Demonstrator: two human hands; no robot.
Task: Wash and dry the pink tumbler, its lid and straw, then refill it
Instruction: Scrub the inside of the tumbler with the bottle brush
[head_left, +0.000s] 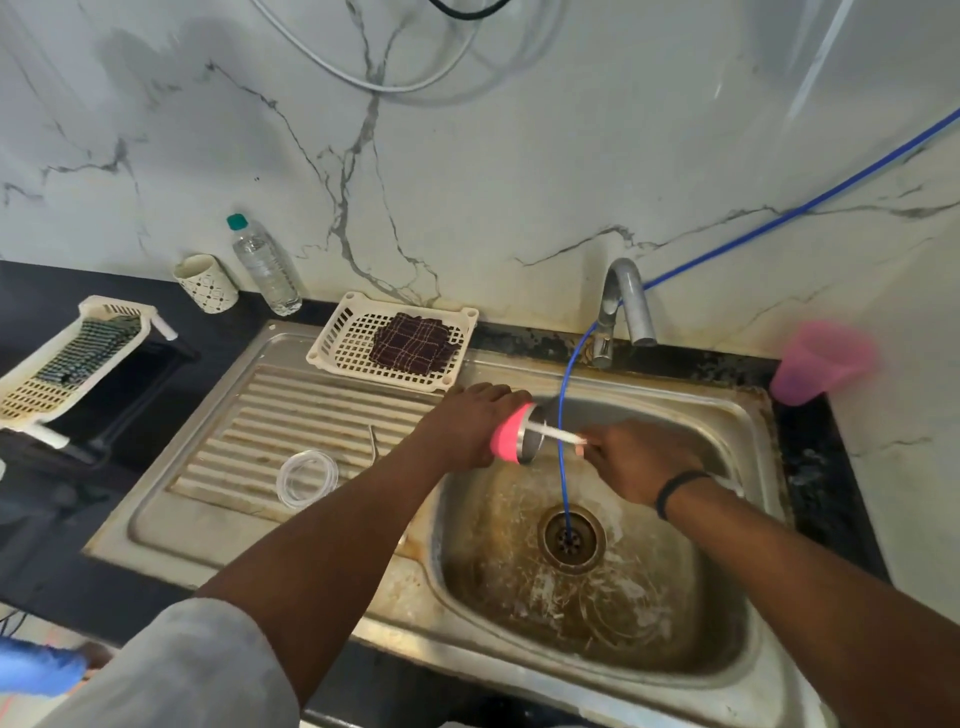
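1. One pink tumbler (511, 434), one clear lid (306, 478), one metal straw (373, 441); two white baskets, one (332, 345) at the basin's back edge holding a dark checked cloth (413, 345), the other (31, 387) on the left counter.
2. Left hand (467, 421): fingers wrapped around the tumbler, held on its side over the sink basin (727, 431), mouth toward the right hand.
3. Right hand (636, 457): fingers curled on a white brush handle (553, 433) that enters the tumbler's mouth.
4. Lid and straw lie apart on the ribbed drainboard (270, 415), left of the basin.
5. A blue tube (563, 415) hangs between the hands down to the drain (571, 538); a tap (626, 306) stands behind, and a pink cup (821, 361) sits at the right counter edge.
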